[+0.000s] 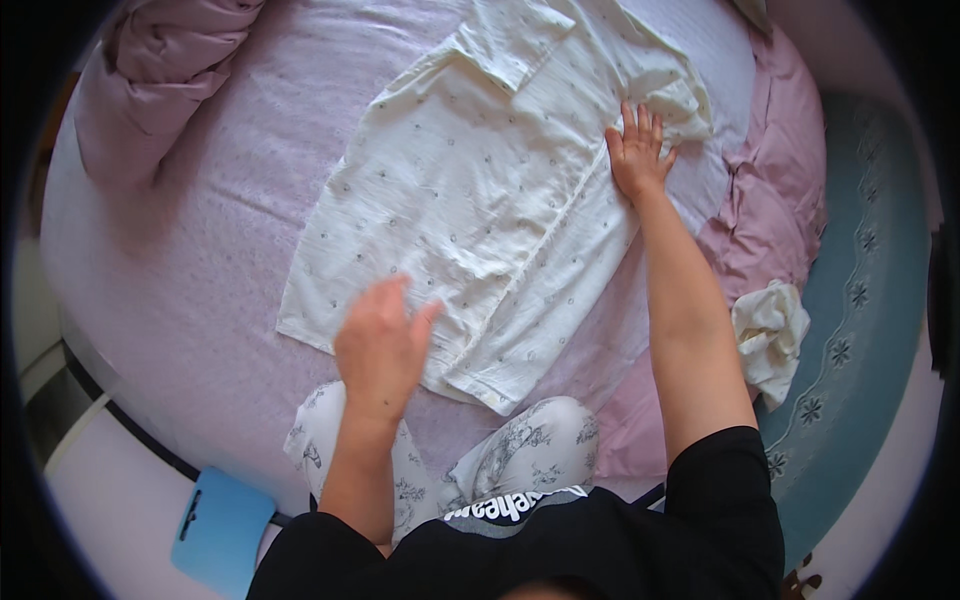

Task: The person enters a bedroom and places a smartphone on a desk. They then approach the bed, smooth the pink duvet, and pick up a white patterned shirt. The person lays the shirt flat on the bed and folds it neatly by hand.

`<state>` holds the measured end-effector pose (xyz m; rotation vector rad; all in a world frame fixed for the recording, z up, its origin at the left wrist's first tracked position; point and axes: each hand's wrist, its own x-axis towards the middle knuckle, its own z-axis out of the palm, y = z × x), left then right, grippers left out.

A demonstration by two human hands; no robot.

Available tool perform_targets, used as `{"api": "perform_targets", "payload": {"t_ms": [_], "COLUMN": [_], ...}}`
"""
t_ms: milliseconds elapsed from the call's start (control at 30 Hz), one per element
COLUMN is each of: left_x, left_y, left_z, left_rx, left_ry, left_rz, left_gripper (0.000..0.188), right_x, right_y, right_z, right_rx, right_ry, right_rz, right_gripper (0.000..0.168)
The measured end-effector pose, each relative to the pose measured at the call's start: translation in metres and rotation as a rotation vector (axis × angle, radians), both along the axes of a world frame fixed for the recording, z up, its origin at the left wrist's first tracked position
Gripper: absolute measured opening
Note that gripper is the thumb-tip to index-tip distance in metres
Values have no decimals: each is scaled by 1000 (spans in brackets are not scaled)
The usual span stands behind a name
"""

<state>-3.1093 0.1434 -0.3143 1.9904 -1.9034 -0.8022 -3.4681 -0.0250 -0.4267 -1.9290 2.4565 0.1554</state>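
A white cotton shirt with small dark prints (pixel 450 180) lies spread on a bed with a pale pink sheet (pixel 225 247). A seam or edge trim runs slantwise down its right part, and a short sleeve is laid out near the top. My right hand (pixel 640 154) rests flat with spread fingers on the garment's right side, close to a bunched part of the cloth. Above or on the hem at the lower left is my left hand (pixel 382 334), blurred, its thumb apart from the fingers and nothing held in it. Whether it touches the cloth, I cannot tell.
A rolled pink quilt (pixel 161 90) lies at the upper left, and more pink bedding (pixel 780 172) lines the right side. On its edge sits a crumpled white cloth (pixel 769 334). A blue-green embroidered cloth (pixel 862 315) extends beyond. A blue plastic object (pixel 223 529) stands at the lower left.
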Motion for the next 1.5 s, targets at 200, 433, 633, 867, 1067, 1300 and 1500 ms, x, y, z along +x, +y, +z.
{"api": "perform_targets", "payload": {"t_ms": [200,433,633,867,1067,1300,1500], "left_x": [45,50,58,61,57,23,-30], "left_y": [-45,-61,-61,-59,-60,-49,-15], "left_z": [-59,-42,-44,-28,-26,1,-20], "left_rx": [-122,34,-98,-63,-14,24,-40], "left_ry": [-384,-254,-24,-82,-37,104,19], "left_rz": [350,385,405,317,298,-62,-331], "left_gripper": [70,45,24,22,20,17,16], "right_x": [12,48,133,142,130,62,30], "right_y": [-8,-66,-112,-142,-147,-104,-65], "right_z": [15,87,60,19,30,94,123], "right_rx": [132,123,42,-296,-325,-712,-692], "right_ry": [-4,-203,-1002,-1161,-1354,-789,-206], "right_rz": [-33,-143,-686,-593,-629,-246,-251], "right_gripper": [61,54,49,38,27,24,22]}}
